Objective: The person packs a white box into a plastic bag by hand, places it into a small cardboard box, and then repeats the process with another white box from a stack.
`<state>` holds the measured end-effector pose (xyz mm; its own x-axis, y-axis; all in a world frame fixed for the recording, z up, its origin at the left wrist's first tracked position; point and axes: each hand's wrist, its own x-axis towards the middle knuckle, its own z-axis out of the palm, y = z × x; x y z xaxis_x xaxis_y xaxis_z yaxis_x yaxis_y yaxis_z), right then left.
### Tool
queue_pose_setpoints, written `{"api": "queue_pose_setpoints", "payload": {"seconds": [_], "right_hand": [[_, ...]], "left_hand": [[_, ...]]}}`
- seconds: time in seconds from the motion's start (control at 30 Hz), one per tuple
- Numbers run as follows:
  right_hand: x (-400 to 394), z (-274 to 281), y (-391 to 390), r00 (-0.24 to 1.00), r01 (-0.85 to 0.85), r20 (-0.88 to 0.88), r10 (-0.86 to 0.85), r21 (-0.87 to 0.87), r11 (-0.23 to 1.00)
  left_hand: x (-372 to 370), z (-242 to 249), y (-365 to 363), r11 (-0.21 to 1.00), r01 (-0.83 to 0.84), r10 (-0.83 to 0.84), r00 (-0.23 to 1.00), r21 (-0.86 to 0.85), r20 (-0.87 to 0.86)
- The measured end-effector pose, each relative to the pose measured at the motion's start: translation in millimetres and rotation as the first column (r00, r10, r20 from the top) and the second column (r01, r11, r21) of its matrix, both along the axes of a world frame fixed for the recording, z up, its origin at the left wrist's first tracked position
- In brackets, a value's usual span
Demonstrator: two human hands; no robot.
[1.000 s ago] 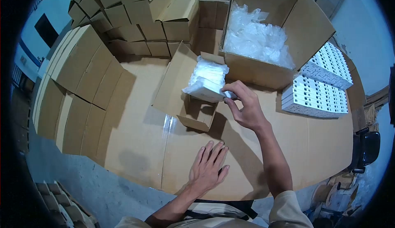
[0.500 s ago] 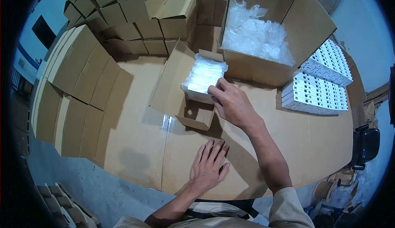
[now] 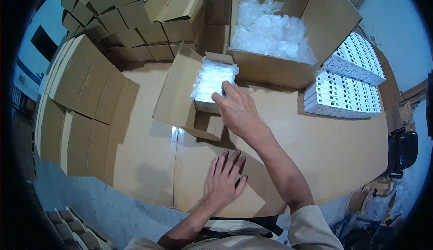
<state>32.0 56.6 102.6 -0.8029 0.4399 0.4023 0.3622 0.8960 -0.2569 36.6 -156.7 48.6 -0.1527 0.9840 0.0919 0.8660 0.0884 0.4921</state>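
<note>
On the cardboard-covered table [image 3: 315,160], your right hand [image 3: 237,110] rests on the plastic-wrapped bundle [image 3: 211,81] that sits in the small open carton [image 3: 189,101]; your fingers curl over its near edge, though whether they pinch the wrap or only press on it cannot be told; your left hand [image 3: 223,182] lies flat on the table with fingers spread, holding nothing. To seat the bundle well, press evenly along its top so it goes down square; keep the flaps folded outward; steady the carton if it slides. Hidden from you: the carton's floor and how deep the bundle sits; your thumb behind the palm; the contents of the wrap, blurred by glare; the large box of plastic bags [image 3: 270,29] runs off the top.
</note>
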Motion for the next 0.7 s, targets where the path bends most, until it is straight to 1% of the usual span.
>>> {"api": "queue_pose_setpoints", "payload": {"seconds": [0.07, 0.17, 0.2, 0.3, 0.37, 0.4, 0.5, 0.6, 0.7], "right_hand": [[1.9, -1.6, 2.0, 1.0, 0.007, -0.002, -0.007, -0.006, 1.0], [4.3, 6.0, -1.1, 0.998, 0.039, -0.05, -0.04, -0.03, 0.999], [6.7, 13.7, -3.3, 0.999, 0.033, 0.014, -0.032, -0.087, 0.996], [23.3, 21.1, -3.1, 0.999, -0.007, 0.042, 0.015, -0.175, 0.984], [37.5, 16.5, 1.5, 0.999, -0.017, -0.032, 0.011, -0.202, 0.979], [45.1, 14.2, 4.9, 0.998, -0.023, -0.067, 0.009, -0.213, 0.977], [75.4, 13.6, 15.8, 0.999, -0.029, -0.039, 0.019, -0.271, 0.962], [107.7, 15.7, 28.4, 0.999, 0.026, -0.017, -0.032, -0.299, 0.954], [142.1, 22.5, 40.5, 0.992, 0.08, -0.068, -0.107, -0.315, 0.946]], "left_hand": [[0.5, -1.5, 0.5, 1.0, 0.001, -0.001, 1.0, 0.01, -0.003], [2.4, -2.5, 2.3, 1.0, -0.003, 0.003, 1.0, 0.014, -0.015], [3.6, -3.2, 3.6, 1.0, -0.004, 0.005, 1.0, 0.021, -0.023], [5.0, -8.5, 11.0, 0.999, 0.011, -0.008, 0.998, 0.05, -0.061], [5.6, -8.2, 20.8, 1.0, 0.016, -0.014, 0.999, 0.025, -0.051], [5.6, -8.4, 27.7, 1.0, 0.017, -0.017, 0.999, 0.016, -0.045], [8.5, -13.3, 55.3, 0.996, 0.02, -0.019, 1.0, 0.089, -0.007], [13.2, -14.4, 92.5, 0.997, 0.009, -0.006, 0.999, 0.079, -0.033], [14.5, -20.4, 127.2, 0.992, -0.002, 0.01, 0.998, 0.127, -0.065]]}}
